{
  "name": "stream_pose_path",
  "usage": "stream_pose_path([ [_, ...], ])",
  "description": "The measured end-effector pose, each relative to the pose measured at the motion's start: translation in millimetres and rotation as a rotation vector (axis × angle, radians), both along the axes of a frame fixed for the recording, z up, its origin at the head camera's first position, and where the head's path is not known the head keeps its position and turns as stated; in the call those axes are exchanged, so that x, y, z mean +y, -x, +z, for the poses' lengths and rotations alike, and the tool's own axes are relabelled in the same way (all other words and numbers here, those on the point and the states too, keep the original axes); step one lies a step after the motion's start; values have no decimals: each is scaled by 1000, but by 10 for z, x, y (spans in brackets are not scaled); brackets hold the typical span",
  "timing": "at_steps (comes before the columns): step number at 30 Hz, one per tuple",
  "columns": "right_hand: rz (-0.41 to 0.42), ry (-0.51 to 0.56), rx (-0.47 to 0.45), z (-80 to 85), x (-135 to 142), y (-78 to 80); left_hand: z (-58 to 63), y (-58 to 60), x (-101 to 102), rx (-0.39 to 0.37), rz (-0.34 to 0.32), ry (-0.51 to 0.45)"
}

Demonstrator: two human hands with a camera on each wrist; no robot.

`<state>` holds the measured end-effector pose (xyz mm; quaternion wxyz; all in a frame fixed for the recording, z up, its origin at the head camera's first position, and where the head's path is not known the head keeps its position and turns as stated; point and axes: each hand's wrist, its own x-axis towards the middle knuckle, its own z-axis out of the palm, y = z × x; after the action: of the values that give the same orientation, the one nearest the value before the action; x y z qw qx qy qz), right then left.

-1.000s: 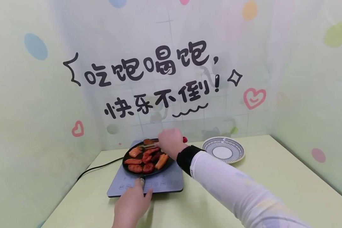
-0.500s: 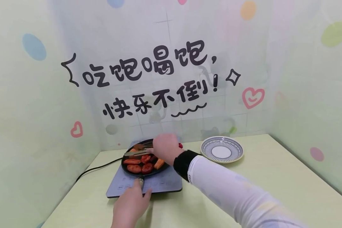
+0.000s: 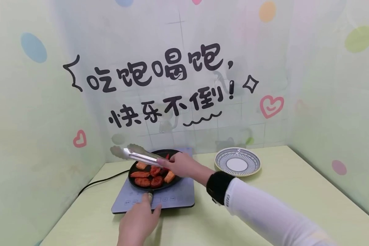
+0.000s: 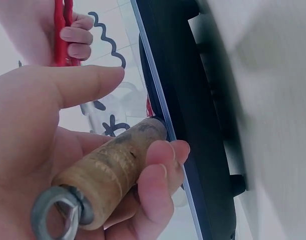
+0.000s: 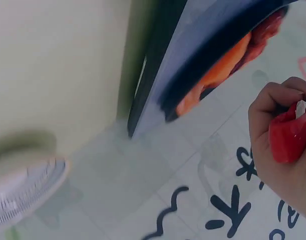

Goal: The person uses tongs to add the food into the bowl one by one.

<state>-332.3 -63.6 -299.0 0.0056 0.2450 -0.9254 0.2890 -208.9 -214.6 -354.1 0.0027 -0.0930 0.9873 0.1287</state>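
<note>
A black frying pan with several reddish and orange pieces of food sits on a flat grey cooktop. My left hand holds its wooden handle at the near side, fingers curled under it and the thumb lifted off. My right hand grips metal tongs with red handles. The tongs reach left over the pan, their scalloped tips spread apart above its far left edge with nothing between them. The tongs and right hand cover part of the food.
To the right of the cooktop stands a round patterned plate. A black cord runs from the cooktop to the left. Walls with printed lettering enclose the pale table at the back and sides.
The tongs have come up out of the pan, and their tips now point left above it. My right hand has turned and shifted slightly. The left hand stays on the handle.
</note>
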Motion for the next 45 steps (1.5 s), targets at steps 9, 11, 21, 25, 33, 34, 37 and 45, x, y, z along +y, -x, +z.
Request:
stream_pose_path([
  [9,124,388,-367,-183,210,-517,15,-7,-35,48,-25,-10],
  [11,156,498,-503,-230,268,-621,8,-12,-30,51,-25,-17],
  [21,262,866,-946,-319,609,-959,0,-32,-8,48,-15,-29],
  [25,272,918,-1005,-308,767,-1039,0,-5,4,-2,2,-28],
  [33,274,1047,-968,-281,1103,-1047,-20,8,-11,-22,17,-2],
  [34,242,1050,-928,-261,1142,-1019,-26,8,-13,-19,18,1],
  [37,113,1032,-786,-189,1276,-901,-39,16,-13,-15,20,5],
  [45,-157,836,-395,42,1777,-677,-38,21,-5,-17,21,11],
])
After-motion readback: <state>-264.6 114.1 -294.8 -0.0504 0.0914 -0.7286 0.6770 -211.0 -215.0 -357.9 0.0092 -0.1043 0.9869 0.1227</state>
